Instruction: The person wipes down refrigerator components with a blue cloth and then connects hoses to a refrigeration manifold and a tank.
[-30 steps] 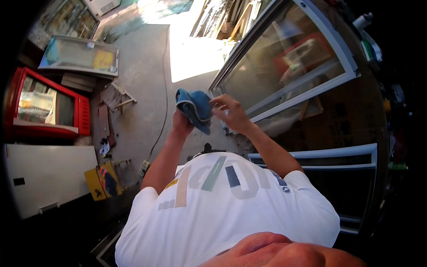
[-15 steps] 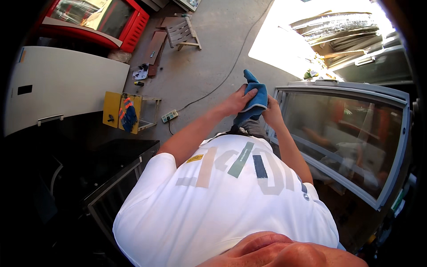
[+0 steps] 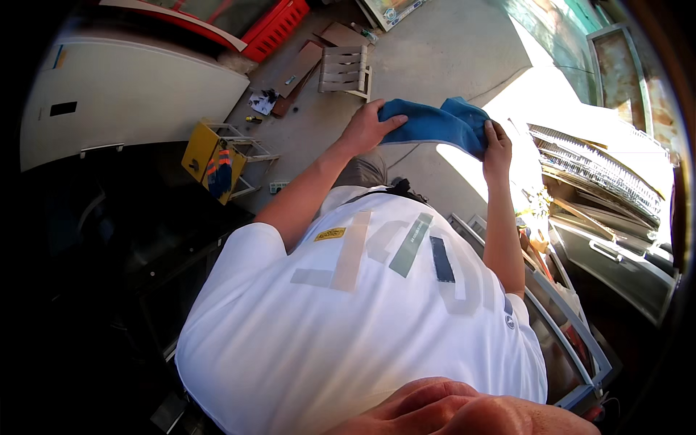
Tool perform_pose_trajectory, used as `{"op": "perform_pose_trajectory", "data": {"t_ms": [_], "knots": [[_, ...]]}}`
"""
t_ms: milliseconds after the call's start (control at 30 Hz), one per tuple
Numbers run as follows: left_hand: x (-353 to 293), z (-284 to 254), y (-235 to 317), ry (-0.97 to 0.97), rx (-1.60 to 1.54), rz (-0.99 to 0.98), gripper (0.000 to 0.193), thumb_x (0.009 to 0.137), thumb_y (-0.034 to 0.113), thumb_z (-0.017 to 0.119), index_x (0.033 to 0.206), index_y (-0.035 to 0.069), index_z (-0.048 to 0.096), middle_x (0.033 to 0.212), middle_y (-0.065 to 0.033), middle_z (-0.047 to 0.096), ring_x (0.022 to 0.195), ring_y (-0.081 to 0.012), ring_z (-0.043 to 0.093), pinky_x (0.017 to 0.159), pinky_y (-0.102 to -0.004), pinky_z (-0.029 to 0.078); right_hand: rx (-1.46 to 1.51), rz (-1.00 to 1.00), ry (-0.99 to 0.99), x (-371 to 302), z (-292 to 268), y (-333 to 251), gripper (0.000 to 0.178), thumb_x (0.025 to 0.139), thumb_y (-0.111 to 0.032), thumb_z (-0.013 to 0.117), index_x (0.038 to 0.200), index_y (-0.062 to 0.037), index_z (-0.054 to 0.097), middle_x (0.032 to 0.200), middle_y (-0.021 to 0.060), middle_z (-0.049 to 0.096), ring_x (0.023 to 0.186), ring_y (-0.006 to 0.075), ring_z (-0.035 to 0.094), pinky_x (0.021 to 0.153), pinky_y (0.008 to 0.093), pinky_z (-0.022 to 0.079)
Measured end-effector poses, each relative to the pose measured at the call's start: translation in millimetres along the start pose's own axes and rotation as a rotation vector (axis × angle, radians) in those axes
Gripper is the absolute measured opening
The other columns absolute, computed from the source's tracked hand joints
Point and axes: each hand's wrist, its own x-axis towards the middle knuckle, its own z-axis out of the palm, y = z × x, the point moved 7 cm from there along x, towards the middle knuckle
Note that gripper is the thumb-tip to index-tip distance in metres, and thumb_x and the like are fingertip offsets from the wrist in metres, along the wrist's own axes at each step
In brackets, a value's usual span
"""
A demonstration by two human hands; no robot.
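A blue cloth (image 3: 429,125) with a pale edge is stretched between my two hands, out in front of my body above the concrete floor. My left hand (image 3: 368,130) grips its left end, thumb on top and fingers underneath. At the opposite end my right hand (image 3: 496,145) pinches a bunched part of the cloth. Between the hands the fabric hangs in loose folds, and its underside is hidden from me.
On the left stand a yellow step stool (image 3: 199,154) with gloves on it, a large white panel (image 3: 138,90) and a red cabinet (image 3: 279,29). A small slatted seat (image 3: 344,70) is ahead. Framed glass (image 3: 551,333) and stacked metal parts (image 3: 598,170) lie to the right.
My hands have moved apart, spreading the cloth that was bunched between them. My view and body have turned to the right, bringing more of the stacked parts and sunlit area into sight.
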Motion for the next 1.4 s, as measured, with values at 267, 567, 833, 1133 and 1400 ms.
{"op": "perform_pose_trajectory", "data": {"t_ms": [267,567,833,1133,1400], "knots": [[227.9,-7.9,25.6,0.178,-0.053,0.154,0.031,0.087,0.020,0.079,0.104,0.004,0.058,0.114,-0.0068,0.070,0.100,-0.0180,0.066,0.084,-0.0320,0.054,0.573,0.238,0.103,192.8,3.1,-60.4,0.042,0.106,-0.026,0.053,0.135,0.0043,0.053,0.122,0.0171,0.063,0.112,0.0274,0.063,0.097,0.0390,0.052],[510.9,40.7,137.7,-0.718,0.747,0.217,0.043,0.089,0.040,0.075,0.103,0.002,0.063,0.112,-0.0152,0.068,0.112,-0.0291,0.065,0.097,-0.0376,0.050,0.729,0.005,-0.141,382.5,-50.5,-178.8,0.049,0.100,-0.023,0.061,0.140,0.0003,0.047,0.122,0.0162,0.064,0.109,0.0273,0.067,0.094,0.0403,0.058],[730.6,136.7,206.4,-0.750,-0.298,-0.037,0.044,0.100,0.036,0.065,0.128,0.004,0.056,0.122,-0.0081,0.063,0.114,-0.0179,0.061,0.098,-0.0356,0.051,-0.134,-0.138,-0.310,579.1,-10.7,-300.8,0.055,0.091,-0.005,0.065,0.143,-0.0025,0.051,0.129,0.0098,0.062,0.114,0.0135,0.060,0.098,0.0300,0.050],[956.6,168.3,293.6,-0.401,-0.721,-0.338,0.023,0.107,0.024,0.052,0.108,0.005,0.063,0.098,-0.0031,0.067,0.089,-0.0133,0.064,0.082,-0.0305,0.052,-0.452,-0.222,-0.550,797.9,-37.5,-418.7,0.067,0.083,-0.011,0.072,0.145,-0.0046,0.047,0.111,0.0145,0.064,0.105,0.0252,0.062,0.095,0.0377,0.050],[1175.4,189.2,335.2,-0.232,-0.831,-0.265,0.053,0.096,0.049,0.062,0.131,0.010,0.057,0.122,-0.0073,0.062,0.112,-0.0241,0.059,0.102,-0.0439,0.046,-0.273,-0.220,-0.037,1000.7,-172.1,-474.8,0.053,0.092,-0.005,0.068,0.142,-0.0038,0.051,0.117,0.0110,0.066,0.097,0.0125,0.062,0.089,0.0267,0.051]]}}
